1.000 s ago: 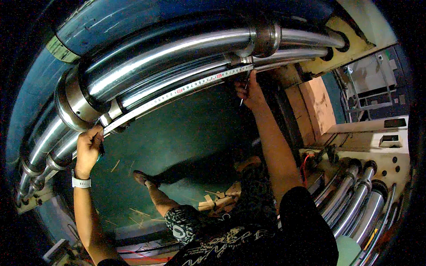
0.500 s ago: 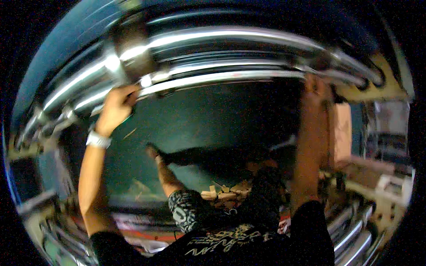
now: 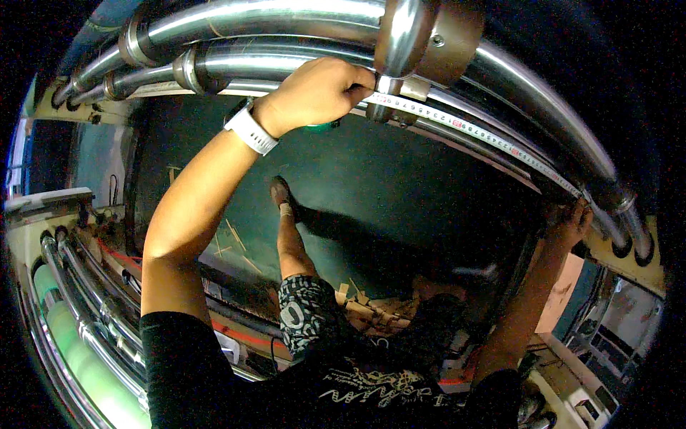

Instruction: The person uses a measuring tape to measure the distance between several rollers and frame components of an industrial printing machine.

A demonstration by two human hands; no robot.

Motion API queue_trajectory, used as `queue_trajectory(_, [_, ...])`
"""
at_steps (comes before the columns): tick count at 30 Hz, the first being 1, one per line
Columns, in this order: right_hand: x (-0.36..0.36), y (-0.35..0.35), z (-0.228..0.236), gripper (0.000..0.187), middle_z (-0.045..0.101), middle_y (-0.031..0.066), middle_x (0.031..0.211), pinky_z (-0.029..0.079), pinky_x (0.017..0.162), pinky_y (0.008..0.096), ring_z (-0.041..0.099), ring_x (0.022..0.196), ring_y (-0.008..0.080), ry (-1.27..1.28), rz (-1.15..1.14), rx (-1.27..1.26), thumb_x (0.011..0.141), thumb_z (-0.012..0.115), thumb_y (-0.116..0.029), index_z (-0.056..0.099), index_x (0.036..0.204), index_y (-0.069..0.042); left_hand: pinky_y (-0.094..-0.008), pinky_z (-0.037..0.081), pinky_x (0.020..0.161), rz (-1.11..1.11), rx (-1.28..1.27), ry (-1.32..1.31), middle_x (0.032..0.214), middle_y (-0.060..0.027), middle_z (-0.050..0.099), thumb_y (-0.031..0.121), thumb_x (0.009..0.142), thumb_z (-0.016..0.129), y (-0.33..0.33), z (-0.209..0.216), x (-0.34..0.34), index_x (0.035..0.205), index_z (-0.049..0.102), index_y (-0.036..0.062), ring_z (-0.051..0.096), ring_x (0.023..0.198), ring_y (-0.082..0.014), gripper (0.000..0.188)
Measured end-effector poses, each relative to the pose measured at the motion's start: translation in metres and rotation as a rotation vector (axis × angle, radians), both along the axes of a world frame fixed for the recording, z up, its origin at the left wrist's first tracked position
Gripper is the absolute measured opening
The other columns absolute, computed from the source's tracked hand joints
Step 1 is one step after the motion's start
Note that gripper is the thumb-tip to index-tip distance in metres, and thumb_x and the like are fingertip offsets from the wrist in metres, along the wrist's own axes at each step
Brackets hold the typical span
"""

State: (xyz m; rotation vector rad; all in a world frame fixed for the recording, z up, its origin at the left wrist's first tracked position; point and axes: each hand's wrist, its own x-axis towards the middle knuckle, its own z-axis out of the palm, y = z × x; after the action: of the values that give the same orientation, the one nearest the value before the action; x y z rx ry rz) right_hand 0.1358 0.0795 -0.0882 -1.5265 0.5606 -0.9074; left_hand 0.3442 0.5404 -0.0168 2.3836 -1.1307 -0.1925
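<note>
A white tape measure blade (image 3: 468,127) runs taut along the metal bars, from my left hand down to my right. My left hand (image 3: 314,93), with a white-strapped watch on the wrist, is closed on the tape at the left edge of a brown collar (image 3: 457,41). A bit of green, perhaps the tape's case, shows beneath that hand. At the far right my right hand (image 3: 569,220) pinches the tape's other end beside the lower bar; its fingertips are dim and partly hidden.
Thick polished bars (image 3: 271,25) with metal rings arch across the top. A dark green floor (image 3: 400,179) lies below, with wood scraps (image 3: 371,314) near my legs. More rods and a pale green roller (image 3: 86,357) stand at lower left. A cardboard sheet (image 3: 561,286) is at right.
My view has turned, so the bars and collar appear farther right. The tape, blurred before, now shows sharply. Both hands appear farther right, the left one higher and the right one lower.
</note>
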Motion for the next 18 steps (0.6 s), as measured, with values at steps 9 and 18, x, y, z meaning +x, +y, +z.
queue_trajectory(9, [0.001, 0.022, 0.022, 0.018, 0.045, -0.0001, 0.059, 0.037, 0.047, 0.0244, 0.042, 0.052, 0.0098, -0.019, 0.012, 0.015, 0.083, 0.056, -0.019, 0.043, 0.075, -0.01, -0.0333, 0.043, 0.061, 0.022, 0.031, 0.053, 0.071, -0.0149, 0.058, 0.012, 0.075, 0.054, -0.005, 0.002, 0.007, 0.085, 0.059, 0.0042, 0.056, 0.065, -0.026, 0.014])
queue_trajectory(18, [0.004, 0.014, 0.012, 0.019, 0.045, 0.0002, 0.061, 0.037, 0.048, 0.0236, 0.042, 0.052, 0.0091, -0.029, 0.007, 0.019, 0.082, 0.057, -0.016, 0.042, 0.074, -0.009, -0.0337, 0.043, 0.061, 0.047, 0.057, 0.11, 0.07, -0.0142, 0.058, 0.015, 0.077, 0.053, 0.001, 0.002, 0.009, 0.084, 0.06, 0.0051, 0.056, 0.064, -0.0241, 0.014])
